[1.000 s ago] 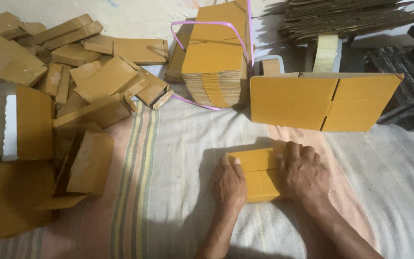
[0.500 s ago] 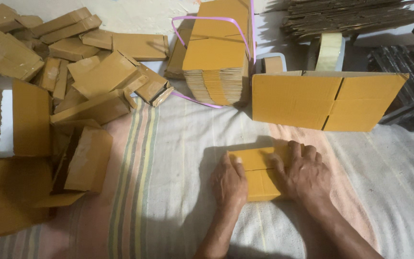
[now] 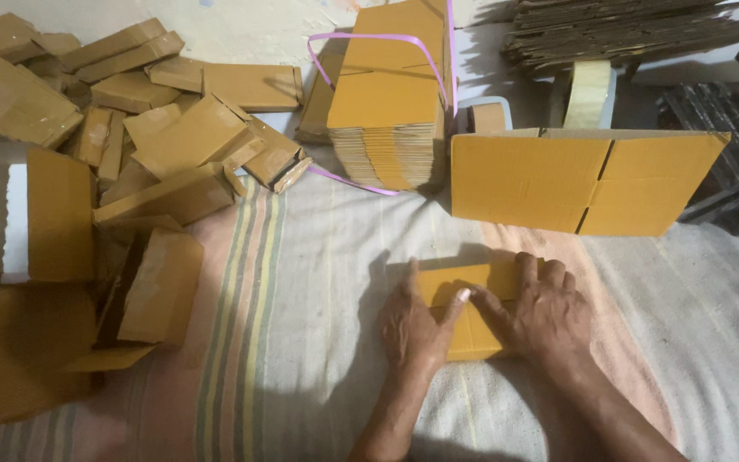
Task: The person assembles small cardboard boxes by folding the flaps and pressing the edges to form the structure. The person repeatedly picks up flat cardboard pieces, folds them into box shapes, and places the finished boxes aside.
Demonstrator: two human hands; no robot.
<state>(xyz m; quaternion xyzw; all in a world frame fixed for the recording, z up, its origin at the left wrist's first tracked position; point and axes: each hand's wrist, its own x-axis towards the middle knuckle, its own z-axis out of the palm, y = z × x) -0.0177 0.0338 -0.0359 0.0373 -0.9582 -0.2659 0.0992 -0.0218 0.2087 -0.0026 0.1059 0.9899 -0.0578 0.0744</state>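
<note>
A small yellow-brown cardboard box (image 3: 470,282) lies on the striped cloth (image 3: 301,342) in front of me. My left hand (image 3: 412,323) rests flat on its left side, thumb stretched across the top. My right hand (image 3: 540,312) presses down on its right side, thumb pointing toward the left thumb so that the two nearly meet over the middle seam. Neither hand lifts the box; both press on its flaps.
A larger open cardboard box (image 3: 588,180) stands just beyond the hands. A tied bundle of flat cardboard blanks (image 3: 391,94) with a pink strap sits behind. Several folded small boxes (image 3: 156,137) are piled at the left. A tape roll (image 3: 590,94) stands at the back right.
Both hands have slid inward over the small box, and the thumbs now come together over its middle. The box has stayed in place.
</note>
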